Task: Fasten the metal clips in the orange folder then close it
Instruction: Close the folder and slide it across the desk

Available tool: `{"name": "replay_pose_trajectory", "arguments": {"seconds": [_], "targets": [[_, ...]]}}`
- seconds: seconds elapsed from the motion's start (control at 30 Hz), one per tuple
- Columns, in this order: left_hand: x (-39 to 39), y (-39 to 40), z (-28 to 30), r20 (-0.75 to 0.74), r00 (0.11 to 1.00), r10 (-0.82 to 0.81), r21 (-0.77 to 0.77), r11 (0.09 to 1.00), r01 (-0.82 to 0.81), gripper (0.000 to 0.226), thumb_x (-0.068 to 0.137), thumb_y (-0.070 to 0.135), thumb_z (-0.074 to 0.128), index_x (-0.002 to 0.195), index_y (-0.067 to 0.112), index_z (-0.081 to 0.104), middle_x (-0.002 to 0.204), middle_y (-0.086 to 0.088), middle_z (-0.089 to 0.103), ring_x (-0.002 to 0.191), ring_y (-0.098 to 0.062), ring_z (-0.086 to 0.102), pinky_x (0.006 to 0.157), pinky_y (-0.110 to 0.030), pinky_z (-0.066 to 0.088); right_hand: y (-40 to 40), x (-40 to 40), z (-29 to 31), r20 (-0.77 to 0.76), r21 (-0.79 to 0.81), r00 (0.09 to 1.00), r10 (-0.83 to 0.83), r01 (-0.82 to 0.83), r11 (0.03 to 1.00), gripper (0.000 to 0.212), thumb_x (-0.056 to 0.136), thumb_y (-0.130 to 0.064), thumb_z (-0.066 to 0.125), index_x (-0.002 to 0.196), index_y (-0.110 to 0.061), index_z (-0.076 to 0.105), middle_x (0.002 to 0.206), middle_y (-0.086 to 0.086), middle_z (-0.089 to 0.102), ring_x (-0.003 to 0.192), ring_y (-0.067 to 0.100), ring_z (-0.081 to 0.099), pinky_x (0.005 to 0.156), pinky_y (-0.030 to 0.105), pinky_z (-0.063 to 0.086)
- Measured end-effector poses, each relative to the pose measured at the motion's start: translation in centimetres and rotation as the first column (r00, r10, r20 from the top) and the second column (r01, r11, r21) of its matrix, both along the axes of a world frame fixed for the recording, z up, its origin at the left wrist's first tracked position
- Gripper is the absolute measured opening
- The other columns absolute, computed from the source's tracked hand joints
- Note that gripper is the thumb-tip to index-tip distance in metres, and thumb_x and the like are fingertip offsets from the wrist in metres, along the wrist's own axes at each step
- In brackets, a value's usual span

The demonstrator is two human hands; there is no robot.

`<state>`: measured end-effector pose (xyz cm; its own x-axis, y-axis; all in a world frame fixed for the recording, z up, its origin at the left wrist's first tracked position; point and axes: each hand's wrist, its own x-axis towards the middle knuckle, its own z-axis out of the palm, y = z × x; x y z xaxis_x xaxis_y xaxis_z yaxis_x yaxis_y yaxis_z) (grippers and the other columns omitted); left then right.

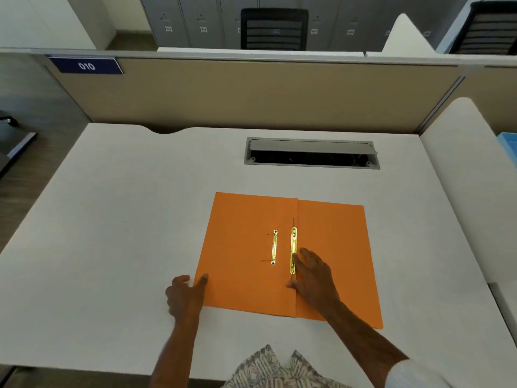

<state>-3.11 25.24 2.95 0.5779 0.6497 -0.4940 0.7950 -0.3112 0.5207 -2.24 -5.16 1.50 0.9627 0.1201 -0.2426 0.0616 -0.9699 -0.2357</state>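
Observation:
An orange folder lies open and flat on the white desk. A long brass clip bar runs along the folder's centre crease. A shorter brass clip piece lies loose on the left flap, with two thin prongs pointing left. My right hand rests flat on the crease, its fingers touching the lower end of the long bar. My left hand presses on the folder's near left corner, thumb on the flap, fingers spread on the desk.
A grey cable tray with its lid open is set into the desk behind the folder. A beige partition with a blue "010" sign closes the far side. A blue object sits at the right edge.

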Motion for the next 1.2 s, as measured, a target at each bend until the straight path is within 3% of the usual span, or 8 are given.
{"name": "replay_pose_trajectory", "arguments": {"seconds": [0.13, 0.33, 0.53, 0.7, 0.8, 0.97, 1.1, 1.2], "targets": [[0.2, 2.2, 0.2, -0.004, 0.999, 0.036, -0.099, 0.994, -0.037, 0.047, 0.079, 0.048, 0.077, 0.114, 0.018, 0.066, 0.123, -0.012, 0.067, 0.112, -0.038, 0.060, 0.105, -0.054, 0.041, 1.2, 0.2, 0.2, 0.014, -0.015, 0.999, 0.040, -0.040, 0.999, 0.077, 0.074, -0.051, 0.076, 0.138, -0.016, 0.051, 0.149, 0.012, 0.045, 0.136, 0.034, 0.042, 0.102, 0.050, 0.042], [-0.1, 4.4, 4.5, 0.218, 0.976, -0.016, -0.142, 0.989, 0.048, 0.007, 0.087, 0.026, 0.071, 0.092, 0.025, 0.067, 0.101, -0.006, 0.071, 0.093, -0.028, 0.065, 0.089, -0.050, 0.054, 3.2, 0.7, 0.1, -0.038, 0.003, 0.999, 0.033, -0.033, 0.999, 0.076, 0.084, -0.052, 0.066, 0.147, -0.020, 0.038, 0.159, 0.007, 0.028, 0.145, 0.030, 0.027, 0.113, 0.047, 0.031], [-0.6, 3.4, 9.4, 0.387, 0.921, -0.040, -0.269, 0.951, 0.154, 0.010, 0.089, 0.012, 0.070, 0.097, 0.015, 0.068, 0.097, -0.004, 0.071, 0.092, -0.026, 0.066, 0.078, -0.040, 0.053, 3.8, 0.7, 0.0, -0.121, 0.044, 0.993, 0.007, -0.001, 0.999, 0.075, 0.087, -0.049, 0.062, 0.150, -0.022, 0.032, 0.162, 0.006, 0.022, 0.148, 0.028, 0.021, 0.118, 0.046, 0.027], [-1.1, 0.5, 13.2, 0.457, 0.886, -0.083, -0.334, 0.907, 0.258, 0.010, 0.090, 0.011, 0.068, 0.095, 0.019, 0.067, 0.096, 0.000, 0.071, 0.088, -0.021, 0.066, 0.070, -0.034, 0.051, 2.6, 0.3, 0.5, -0.129, 0.219, 0.991, -0.045, 0.073, 0.973, 0.058, 0.095, -0.034, 0.057, 0.148, -0.024, 0.037, 0.160, 0.005, 0.028, 0.145, 0.025, 0.028, 0.117, 0.038, 0.026], [-1.7, -1.5, 14.7, 0.487, 0.869, -0.088, -0.385, 0.871, 0.304, 0.009, 0.090, 0.011, 0.069, 0.097, 0.018, 0.068, 0.097, -0.002, 0.073, 0.088, -0.022, 0.069, 0.070, -0.033, 0.054, 0.8, -0.5, 0.2, -0.122, 0.175, 0.991, -0.060, 0.081, 0.981, 0.056, 0.098, -0.038, 0.051, 0.149, -0.026, 0.034, 0.159, 0.004, 0.029, 0.143, 0.024, 0.030, 0.115, 0.038, 0.029], [-2.9, -5.7, 16.5, 0.532, 0.840, -0.105, -0.431, 0.821, 0.375, 0.009, 0.092, 0.022, 0.068, 0.100, 0.019, 0.070, 0.094, 0.002, 0.077, 0.085, -0.019, 0.073, 0.070, -0.031, 0.056, -3.2, -2.8, -0.6, -0.071, 0.105, 0.991, -0.116, 0.123, 0.987, 0.051, 0.095, -0.042, 0.055, 0.143, -0.026, 0.047, 0.151, 0.007, 0.041, 0.134, 0.028, 0.043, 0.106, 0.041, 0.041], [-3.5, -9.6, 16.7, 0.555, 0.823, -0.121, -0.451, 0.788, 0.420, 0.025, 0.094, 0.037, 0.057, 0.100, 0.018, 0.071, 0.093, 0.004, 0.078, 0.085, -0.012, 0.074, 0.071, -0.027, 0.057, -6.7, -4.8, -1.3, -0.061, 0.129, 0.978, -0.200, 0.206, 0.970, 0.049, 0.093, -0.040, 0.059, 0.139, -0.022, 0.053, 0.148, 0.011, 0.045, 0.131, 0.032, 0.046, 0.101, 0.046, 0.046], [-3.5, -12.2, 15.8, 0.554, 0.821, -0.138, -0.446, 0.783, 0.433, 0.032, 0.092, 0.042, 0.054, 0.101, 0.018, 0.073, 0.094, 0.005, 0.078, 0.089, -0.013, 0.074, 0.075, -0.028, 0.059, -9.1, -5.9, -1.3, -0.094, 0.166, 0.960, -0.265, 0.278, 0.946, 0.053, 0.094, -0.051, 0.049, 0.140, -0.023, 0.050, 0.148, 0.008, 0.043, 0.131, 0.030, 0.045, 0.101, 0.045, 0.045]]}}
